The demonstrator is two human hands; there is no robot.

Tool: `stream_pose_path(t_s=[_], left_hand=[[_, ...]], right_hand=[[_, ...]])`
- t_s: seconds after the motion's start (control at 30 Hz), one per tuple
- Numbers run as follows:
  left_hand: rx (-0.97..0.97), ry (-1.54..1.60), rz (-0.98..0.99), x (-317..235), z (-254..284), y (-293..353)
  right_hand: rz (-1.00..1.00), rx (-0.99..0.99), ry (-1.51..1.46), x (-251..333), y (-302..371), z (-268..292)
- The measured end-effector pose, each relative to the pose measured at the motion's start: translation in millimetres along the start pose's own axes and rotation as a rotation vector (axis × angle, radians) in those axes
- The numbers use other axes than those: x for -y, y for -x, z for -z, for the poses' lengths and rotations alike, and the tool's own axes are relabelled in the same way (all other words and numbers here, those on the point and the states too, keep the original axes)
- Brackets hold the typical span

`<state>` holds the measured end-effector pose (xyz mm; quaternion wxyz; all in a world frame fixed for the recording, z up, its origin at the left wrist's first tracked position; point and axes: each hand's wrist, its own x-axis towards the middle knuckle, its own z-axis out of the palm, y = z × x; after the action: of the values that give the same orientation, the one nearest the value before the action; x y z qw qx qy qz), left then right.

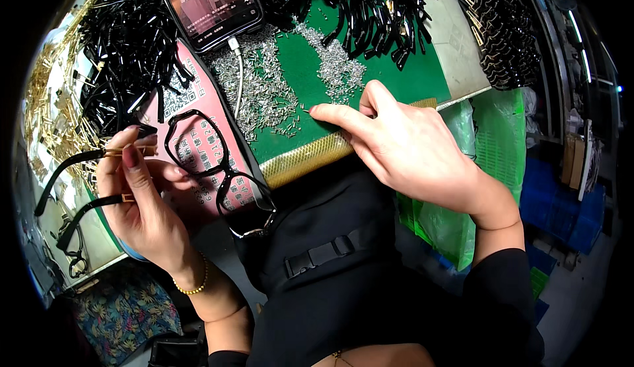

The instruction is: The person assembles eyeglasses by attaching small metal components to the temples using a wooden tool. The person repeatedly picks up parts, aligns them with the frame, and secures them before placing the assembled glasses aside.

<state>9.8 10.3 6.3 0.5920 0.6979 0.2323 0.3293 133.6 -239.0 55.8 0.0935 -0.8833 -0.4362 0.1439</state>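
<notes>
My left hand [146, 199] grips a pair of black eyeglasses [228, 159] by its temples, the thumb pressed near their gold-coloured ends. The glasses' front hangs tilted to the right of the fingers, over a pink printed sheet [206, 144]. My right hand [413, 149] is over the near edge of a green mat [290, 66], index finger stretched out and other fingers bent. Its fingertip touches down beside tiny silver metal pieces, perhaps screws [267, 93]; no held piece shows, and the thumb tip is hidden. Another heap of silver pieces [340, 70] lies just beyond.
A phone [211, 4] with a white cable [239, 80] stands at the back. Piles of black temples [129, 50] and gold-coloured parts [53, 96] cover the left side. More black parts [376, 17] lie at the back right. Gold mesh trim [307, 162] edges the mat; a green basket [498, 136] hangs right.
</notes>
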Motion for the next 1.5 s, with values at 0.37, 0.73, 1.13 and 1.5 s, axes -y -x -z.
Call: stream_pose_path(t_s=[0.37, 0.73, 1.13, 1.5], left_hand=[[0.238, 0.018, 0.217, 9.0, -4.5, -18.5], [0.367, 0.067, 0.417, -10.9, 2.9, 15.8], [0.356, -0.098, 0.226, -4.6, 1.0, 23.4], [0.333, -0.393, -0.029, -1.9, -3.3, 26.8]], right_hand=[[-0.041, 0.037, 0.024, 5.6, -3.7, 1.8], [0.134, 0.197, -0.144, 31.2, -18.4, 19.3], [0.397, 0.154, 0.030, 37.2, -38.0, -0.7], [0.429, 0.098, 0.016, 34.1, -38.1, -6.4]])
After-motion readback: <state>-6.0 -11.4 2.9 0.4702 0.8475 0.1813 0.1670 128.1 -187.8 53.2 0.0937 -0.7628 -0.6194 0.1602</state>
